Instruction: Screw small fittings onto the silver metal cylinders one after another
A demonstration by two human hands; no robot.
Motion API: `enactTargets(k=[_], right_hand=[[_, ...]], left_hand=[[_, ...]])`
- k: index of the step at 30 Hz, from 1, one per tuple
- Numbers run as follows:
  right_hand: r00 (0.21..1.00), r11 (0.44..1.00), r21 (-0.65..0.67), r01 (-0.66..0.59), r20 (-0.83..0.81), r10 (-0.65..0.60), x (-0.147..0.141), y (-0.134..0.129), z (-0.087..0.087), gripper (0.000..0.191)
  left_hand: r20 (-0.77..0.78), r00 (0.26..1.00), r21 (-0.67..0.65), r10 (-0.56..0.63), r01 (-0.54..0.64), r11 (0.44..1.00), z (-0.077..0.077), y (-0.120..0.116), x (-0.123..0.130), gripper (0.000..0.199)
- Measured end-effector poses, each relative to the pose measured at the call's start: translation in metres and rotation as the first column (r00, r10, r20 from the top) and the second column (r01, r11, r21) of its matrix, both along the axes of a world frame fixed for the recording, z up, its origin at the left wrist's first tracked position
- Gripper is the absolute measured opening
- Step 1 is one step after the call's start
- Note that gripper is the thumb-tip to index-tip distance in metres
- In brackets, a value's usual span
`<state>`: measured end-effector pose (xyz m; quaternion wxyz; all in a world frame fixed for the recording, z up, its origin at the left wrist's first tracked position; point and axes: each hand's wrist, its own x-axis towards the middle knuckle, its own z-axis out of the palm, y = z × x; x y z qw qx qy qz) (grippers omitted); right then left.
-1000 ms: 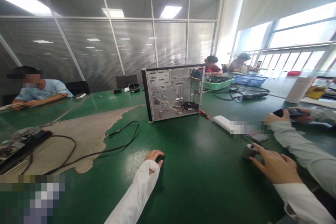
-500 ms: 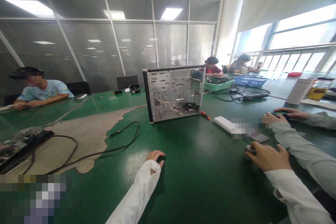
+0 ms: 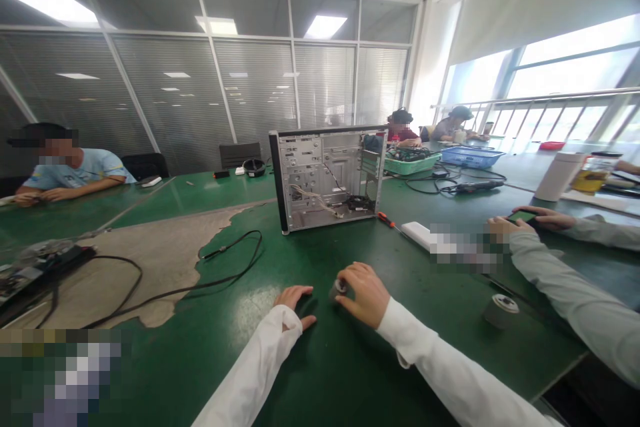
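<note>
My right hand (image 3: 365,295) wraps its thumb and fingers around a small grey cylinder (image 3: 339,288) at the middle of the green table. The hand hides part of it. To the left, my left hand (image 3: 295,301) rests near the tabletop, thumb and fingers apart, holding nothing. A gap separates it from the cylinder. A second grey cylinder (image 3: 501,311) with a pale top and dark centre stands upright at the right. Beyond my hands is an open computer case (image 3: 330,177), with loose wires and a black fan (image 3: 361,203) inside.
An orange-handled screwdriver (image 3: 386,219) and a white box (image 3: 419,236) lie right of the case. A co-worker's hands (image 3: 515,223) hold a phone-like device at the right. A black cable (image 3: 220,278) curves across the left. Green (image 3: 413,165) and blue baskets (image 3: 471,157) sit farther back.
My right hand has moved left to the table's middle with a grey cylinder, leaving the other cylinder uncovered at the right. My left hand has barely moved; its thumb is farther from its fingers.
</note>
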<state>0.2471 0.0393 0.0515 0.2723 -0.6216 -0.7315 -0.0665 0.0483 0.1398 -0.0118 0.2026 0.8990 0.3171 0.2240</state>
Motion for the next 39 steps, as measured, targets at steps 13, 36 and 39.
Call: enactTargets(k=[13,36,39], right_hand=[[0.900,0.969,-0.124,-0.215,-0.409,0.148,-0.032,0.043,-0.059,0.056],[0.942,0.957,-0.082,-0.279,-0.218,0.256,-0.012,0.044,-0.066,0.023],[0.947,0.958,-0.083,-0.274,-0.197,0.254,-0.012,0.042,-0.064,0.023]], left_hand=[[-0.033,0.973,0.044,0.228,-0.226,0.973,-0.020,0.013,0.006,0.049],[-0.016,0.972,0.058,0.234,-0.233,0.971,-0.019,0.015,0.007,0.037],[-0.020,0.969,0.050,0.248,-0.246,0.968,-0.019,0.015,0.007,0.037]])
